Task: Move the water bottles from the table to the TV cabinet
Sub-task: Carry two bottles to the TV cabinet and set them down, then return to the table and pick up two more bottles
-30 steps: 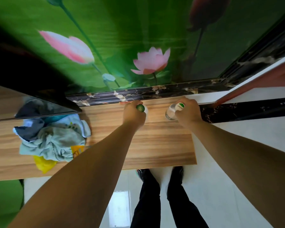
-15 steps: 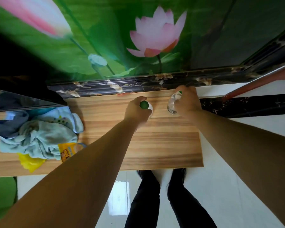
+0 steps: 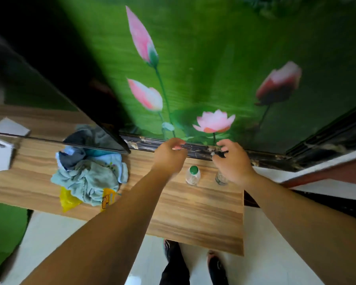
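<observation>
Two clear plastic water bottles stand on the wood-grain TV cabinet point(image 3: 193, 212), both hands raised above them.

From my remote seat, going near to far: the green-capped bottle point(image 3: 193, 175) and the second bottle point(image 3: 221, 179), partly hidden, stand upright near the cabinet's right end. Left hand point(image 3: 169, 156) and right hand point(image 3: 233, 161) hover loosely curled, empty. A crumpled blue-grey cloth pile point(image 3: 88, 173) lies to the left; a lotus mural point(image 3: 214, 121) is beyond.

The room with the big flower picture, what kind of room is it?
Probably a living room at home. A dark flat TV screen stands on a long wooden TV cabinet against a lotus wall mural, and a pile of clothes lies beside two water bottles.
</observation>
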